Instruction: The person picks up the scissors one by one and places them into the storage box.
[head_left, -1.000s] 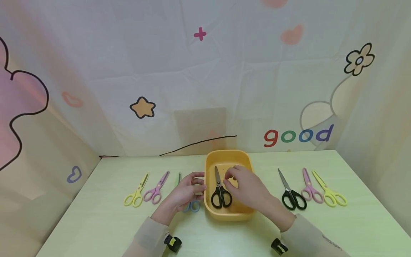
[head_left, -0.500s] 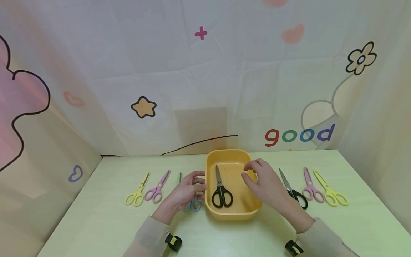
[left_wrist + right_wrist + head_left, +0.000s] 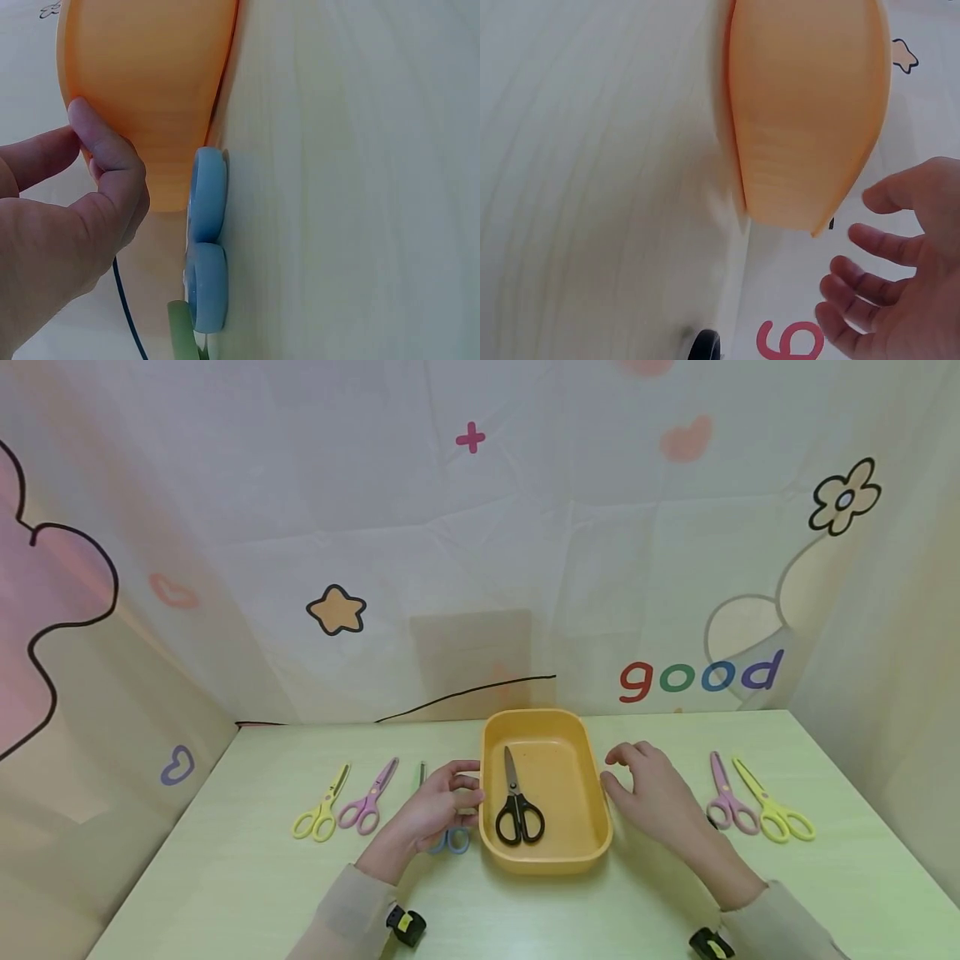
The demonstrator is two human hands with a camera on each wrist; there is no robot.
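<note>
- the right hand, over the tray a second ago, now hangs just beside its right wall, fingers loosely bent, holding nothing.
- the left hand is much as before, bent fingers touching the left wall; whether they pinch the rim, i cannot tell.
- one yellow tray at the middle of the table, with one pair of black scissors lying in its left half, as before.
- three pairs left of it: yellow scissors, purple scissors, blue-handled scissors partly behind the left hand.
- three pairs right: pink scissors, light-yellow scissors, black-handled scissors, now mostly hidden by the right hand.
</note>
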